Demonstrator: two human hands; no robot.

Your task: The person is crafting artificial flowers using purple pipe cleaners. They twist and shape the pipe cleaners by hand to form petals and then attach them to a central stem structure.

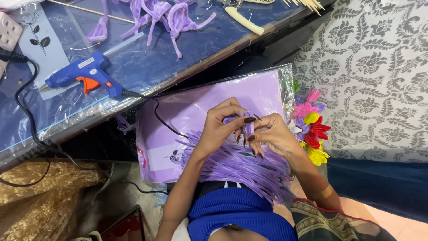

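My left hand [220, 125] and my right hand [272, 134] meet over my lap, both pinching one purple pipe cleaner [246, 128] bent between the fingertips. Under them lies a spread bundle of purple pipe cleaners [240, 167] on a lilac plastic packet [191, 111]. Finished purple pipe-cleaner shapes [156, 15] lie on the blue table [147, 67] ahead.
A blue glue gun [84, 76] with an orange trigger rests on the table, its black cord [26, 120] trailing off the edge. Cream-handled pliers [243, 20] and wooden skewers [307, 4] lie at the far edge. Colourful pipe-cleaner flowers [312, 129] sit to my right.
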